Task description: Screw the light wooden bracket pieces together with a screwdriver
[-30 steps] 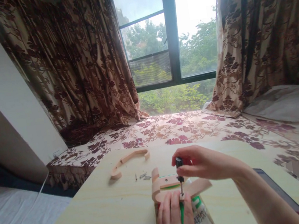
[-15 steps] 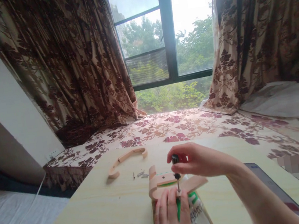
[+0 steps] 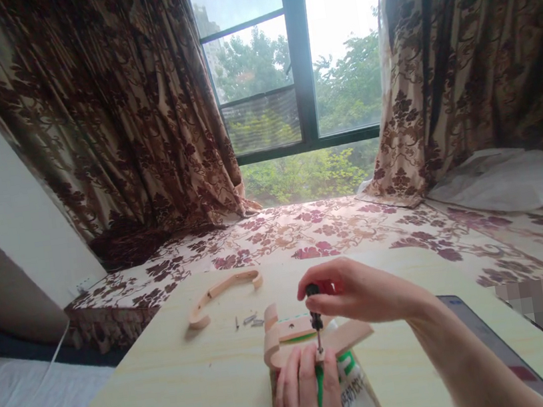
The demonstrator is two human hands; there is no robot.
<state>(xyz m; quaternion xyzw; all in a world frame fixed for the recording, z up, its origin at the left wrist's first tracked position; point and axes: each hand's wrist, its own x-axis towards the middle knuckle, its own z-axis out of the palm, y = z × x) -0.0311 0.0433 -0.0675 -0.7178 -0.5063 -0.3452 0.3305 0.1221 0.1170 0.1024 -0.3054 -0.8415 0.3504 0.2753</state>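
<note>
At the bottom centre, the left hand (image 3: 306, 397) lies flat, fingers extended and thumb apart, pressing on the near edge of a partly joined wooden frame (image 3: 272, 350), which rests on a printed plastic package (image 3: 357, 393). Just above its fingertips a black-handled screwdriver (image 3: 316, 320) stands nearly upright, its tip at a hole or screw head, too small to tell which. The right hand (image 3: 349, 293) pinches the handle between thumb and fingers. Turning a screw seems the step in hand; the next move calls for steady downward pressure and a straight shaft while the frame is braced.

A tablet (image 3: 490, 341) lies lower right. Left of the frame are loose screws (image 3: 251, 321), and beyond them a curved wooden piece (image 3: 223, 290).
</note>
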